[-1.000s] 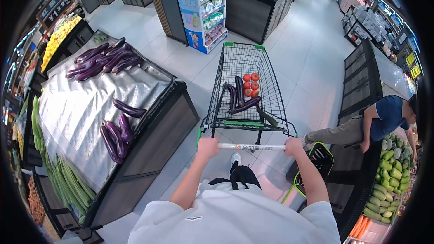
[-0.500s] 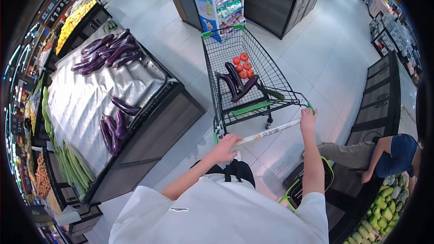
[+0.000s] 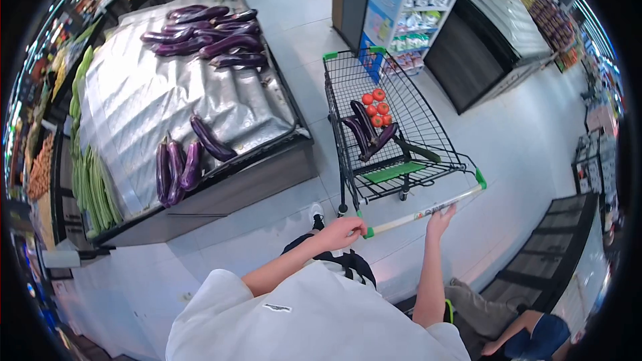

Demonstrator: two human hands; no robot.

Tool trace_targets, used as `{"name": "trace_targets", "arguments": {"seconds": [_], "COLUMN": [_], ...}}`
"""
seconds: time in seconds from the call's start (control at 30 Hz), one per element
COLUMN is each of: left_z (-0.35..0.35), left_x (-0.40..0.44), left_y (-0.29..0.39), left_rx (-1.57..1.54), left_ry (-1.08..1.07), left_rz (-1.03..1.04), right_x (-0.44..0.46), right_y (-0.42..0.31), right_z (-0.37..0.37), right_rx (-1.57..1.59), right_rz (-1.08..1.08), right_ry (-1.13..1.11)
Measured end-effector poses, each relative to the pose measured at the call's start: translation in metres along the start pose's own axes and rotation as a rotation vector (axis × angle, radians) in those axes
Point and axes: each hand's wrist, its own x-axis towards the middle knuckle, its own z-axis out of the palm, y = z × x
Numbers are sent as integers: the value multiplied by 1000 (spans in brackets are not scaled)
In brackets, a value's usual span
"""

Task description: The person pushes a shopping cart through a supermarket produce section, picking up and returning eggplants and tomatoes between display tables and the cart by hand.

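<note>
My left hand is curled at the green left end of the shopping cart handle. My right hand is at the middle of that bar, its fingers against the underside and partly hidden. Inside the wire shopping cart lie three long purple eggplants beside several red tomatoes. A long dark green piece lies near the cart's green flap; what it is I cannot tell.
On the left, a display stand holds a pile of eggplants, with several more eggplants at its near edge. Long green beans line its far left side. Ahead stands a snack rack. A person is at lower right.
My right hand has slid from the right end of the handle to its middle. The view has turned right and the eggplant stand appears closer. My left hand stays by the handle's left end.
</note>
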Motion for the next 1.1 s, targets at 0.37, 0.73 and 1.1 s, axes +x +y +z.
{"name": "trace_targets", "arguments": {"seconds": [0.37,0.73,1.1], "left_z": [-112,-136,-121], "left_x": [-27,12,74], "left_y": [-67,-65,-27], "left_rx": [72,240,338], "left_ry": [315,471,580], "left_rz": [-285,-406,-681], "right_x": [45,170,248], "right_y": [-74,-97,-126], "right_z": [132,204,296], "right_rx": [351,698,601], "right_rz": [507,631,457], "right_ry": [-96,-436,-471]}}
